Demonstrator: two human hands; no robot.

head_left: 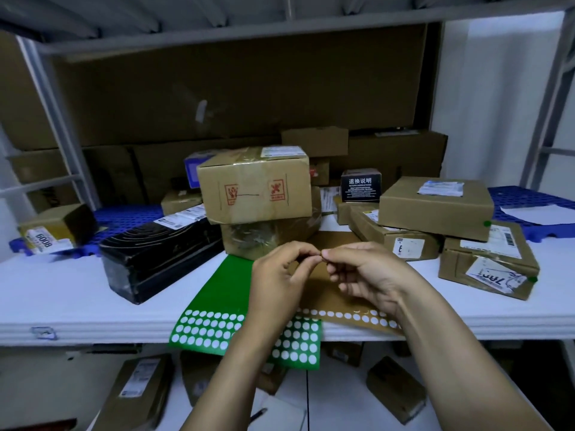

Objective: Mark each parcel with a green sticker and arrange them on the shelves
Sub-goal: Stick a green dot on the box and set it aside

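Note:
My left hand and my right hand meet fingertip to fingertip above the green sticker sheet, pinching something tiny that I cannot make out. The sheet lies on the white shelf and overhangs its front edge; its near rows show white empty circles. A brown sticker sheet lies beside it under my right hand. Behind my hands a cardboard box is stacked on a plastic-wrapped box. A black parcel lies to the left. Two brown parcels on the right, one and another, carry green dots.
Several more cardboard parcels crowd the back of the shelf, with a small black box among them. Blue plastic pallets sit at both sides. Grey shelf posts frame the bay. A lower shelf holds more parcels.

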